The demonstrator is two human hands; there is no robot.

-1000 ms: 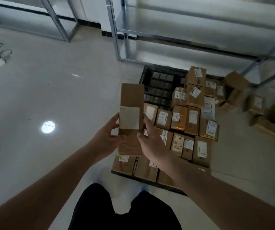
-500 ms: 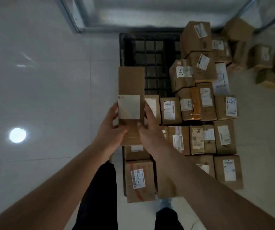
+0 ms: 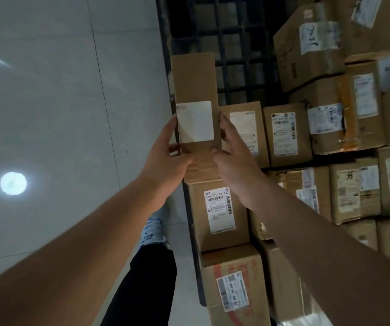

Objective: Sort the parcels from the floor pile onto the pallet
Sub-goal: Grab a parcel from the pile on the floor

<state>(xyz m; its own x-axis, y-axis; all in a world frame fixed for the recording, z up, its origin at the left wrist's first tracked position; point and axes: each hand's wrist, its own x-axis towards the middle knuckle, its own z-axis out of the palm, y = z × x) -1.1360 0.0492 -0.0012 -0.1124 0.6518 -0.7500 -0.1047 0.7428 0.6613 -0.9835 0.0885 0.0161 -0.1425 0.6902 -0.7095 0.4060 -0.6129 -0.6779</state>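
A long brown cardboard parcel with a blank white label is held low over the left edge of the black grid pallet. My left hand grips its left side and near end, thumb on top. My right hand grips its right side the same way. The parcel sits just beyond a labelled box in the pallet's left column and beside another labelled box. Several more taped brown parcels cover the right of the pallet.
Pale tiled floor lies left of the pallet, with a bright round light reflection. My leg in dark trousers and a light shoe stand at the pallet's left edge. Bare black grid shows at the pallet's far left corner.
I have stepped closer and leaned over the pallet. Both hands carried the long parcel forward and down toward the left column of boxes, keeping the same hold.
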